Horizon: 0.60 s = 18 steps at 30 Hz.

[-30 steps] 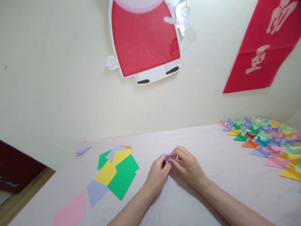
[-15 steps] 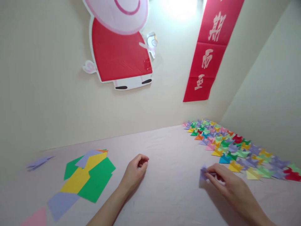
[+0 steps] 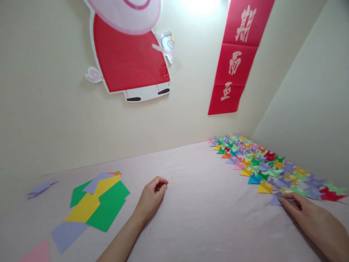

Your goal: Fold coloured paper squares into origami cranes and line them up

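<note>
At the near edge of the rows, my right hand [image 3: 313, 218] pinches a small purple origami crane [image 3: 276, 199] between thumb and fingers. The crane is low by the surface, beside a yellow origami crane [image 3: 265, 187]; my fingers cover part of it. My left hand [image 3: 153, 194] rests on the cloth near the middle, its fingers curled in with nothing visible in them. Left of that hand lie overlapping sheets of coloured paper, among them a green sheet [image 3: 107, 215], a yellow sheet [image 3: 83, 208] and a purple sheet [image 3: 68, 234].
Many coloured origami cranes [image 3: 256, 162] stand in close rows along the right side, back to the corner. Folded purple paper [image 3: 42, 189] lies far left, a pink sheet [image 3: 36, 253] at the near left. A pig cutout [image 3: 131, 62] and a red banner [image 3: 231, 65] hang on the wall.
My right hand has moved right with the purple origami crane, from the bare cloth to the near edge of the rows. My left hand stays resting. The view has shifted slightly.
</note>
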Available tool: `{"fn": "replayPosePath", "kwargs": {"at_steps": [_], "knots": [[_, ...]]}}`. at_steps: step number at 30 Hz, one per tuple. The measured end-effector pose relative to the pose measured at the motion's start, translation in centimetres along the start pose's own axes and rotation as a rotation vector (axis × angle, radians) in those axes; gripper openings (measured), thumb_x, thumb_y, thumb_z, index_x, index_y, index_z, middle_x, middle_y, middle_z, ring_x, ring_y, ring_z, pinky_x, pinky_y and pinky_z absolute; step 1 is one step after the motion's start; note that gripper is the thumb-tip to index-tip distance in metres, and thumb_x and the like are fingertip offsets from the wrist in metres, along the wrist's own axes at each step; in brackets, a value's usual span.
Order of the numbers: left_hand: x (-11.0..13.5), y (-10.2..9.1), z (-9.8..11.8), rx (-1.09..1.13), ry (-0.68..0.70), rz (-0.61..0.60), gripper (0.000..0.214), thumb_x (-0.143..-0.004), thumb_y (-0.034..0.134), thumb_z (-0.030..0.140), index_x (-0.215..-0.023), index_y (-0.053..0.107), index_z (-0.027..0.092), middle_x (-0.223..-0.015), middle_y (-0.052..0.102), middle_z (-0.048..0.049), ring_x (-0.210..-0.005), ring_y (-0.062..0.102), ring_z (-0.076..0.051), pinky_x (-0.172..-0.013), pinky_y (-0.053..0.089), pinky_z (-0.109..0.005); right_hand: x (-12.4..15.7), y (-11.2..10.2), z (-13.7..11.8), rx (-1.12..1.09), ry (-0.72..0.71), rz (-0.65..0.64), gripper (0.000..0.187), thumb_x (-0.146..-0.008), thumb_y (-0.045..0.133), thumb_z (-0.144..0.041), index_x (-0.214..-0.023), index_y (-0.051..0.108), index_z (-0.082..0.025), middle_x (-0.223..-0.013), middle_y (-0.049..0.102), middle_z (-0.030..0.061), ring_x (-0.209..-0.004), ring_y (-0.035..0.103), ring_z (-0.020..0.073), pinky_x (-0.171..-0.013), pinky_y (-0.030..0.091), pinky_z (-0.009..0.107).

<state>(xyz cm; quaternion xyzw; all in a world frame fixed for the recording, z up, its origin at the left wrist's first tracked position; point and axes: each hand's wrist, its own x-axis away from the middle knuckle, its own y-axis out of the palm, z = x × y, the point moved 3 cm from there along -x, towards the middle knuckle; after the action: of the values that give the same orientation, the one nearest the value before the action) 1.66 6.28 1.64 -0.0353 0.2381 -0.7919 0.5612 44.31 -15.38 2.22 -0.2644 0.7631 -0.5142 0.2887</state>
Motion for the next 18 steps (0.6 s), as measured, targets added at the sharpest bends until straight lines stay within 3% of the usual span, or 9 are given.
{"fn": "replayPosePath", "kwargs": {"at_steps": [2,7,12,14,18], "knots": [[0.0,0.0,0.0,-0.005,0.001,0.004,0.017,-0.081,0.054,0.033,-0.081,0.064,0.019,-0.075,0.065,-0.0014,-0.072,0.060,-0.020,-0.070,0.046,-0.030,-0.1,0.4,-0.1,-0.005,0.025,-0.059,0.019,-0.076,0.059,-0.050,-0.071,0.061,-0.032,-0.066,0.071,0.0117,-0.057,0.067,0.0296,-0.051,0.036,0.035],[-0.1,0.1,0.0,-0.019,0.007,-0.005,0.017,-0.081,0.053,0.033,-0.082,0.064,0.019,-0.076,0.065,-0.0015,-0.073,0.060,-0.020,-0.071,0.045,-0.030,0.0,0.7,-0.4,0.010,0.061,-0.065,0.020,-0.078,0.058,-0.051,-0.074,0.060,-0.032,-0.071,0.071,0.0131,-0.056,0.065,0.0279,-0.054,0.036,0.036],[0.2,0.1,0.1,-0.033,0.008,-0.012,0.017,-0.082,0.052,0.032,-0.082,0.063,0.019,-0.077,0.065,-0.0019,-0.074,0.060,-0.020,-0.072,0.044,-0.030,0.0,0.7,-0.4,-0.069,0.104,-0.066,0.020,-0.076,0.058,-0.051,-0.080,0.057,-0.032,-0.068,0.069,0.0092,-0.056,0.064,0.0290,-0.055,0.037,0.038],[0.3,0.0,0.0,-0.033,0.012,-0.009,0.017,-0.082,0.052,0.032,-0.082,0.063,0.019,-0.077,0.065,-0.0019,-0.074,0.060,-0.020,-0.072,0.044,-0.030,0.2,0.2,-0.2,-0.168,0.145,-0.020,0.021,-0.074,0.060,-0.051,-0.083,0.054,-0.032,-0.067,0.068,0.0073,-0.057,0.064,0.0278,-0.057,0.039,0.038],[-0.1,-0.1,0.0,-0.028,0.020,0.010,0.016,-0.081,0.053,0.032,-0.081,0.063,0.019,-0.075,0.064,-0.0018,-0.072,0.059,-0.020,-0.070,0.044,-0.030,1.8,-1.8,-0.6,-0.348,0.240,0.208,0.024,-0.073,0.060,-0.047,-0.087,0.048,-0.031,-0.069,0.067,0.0092,-0.062,0.063,0.0243,-0.062,0.042,0.037]]}}
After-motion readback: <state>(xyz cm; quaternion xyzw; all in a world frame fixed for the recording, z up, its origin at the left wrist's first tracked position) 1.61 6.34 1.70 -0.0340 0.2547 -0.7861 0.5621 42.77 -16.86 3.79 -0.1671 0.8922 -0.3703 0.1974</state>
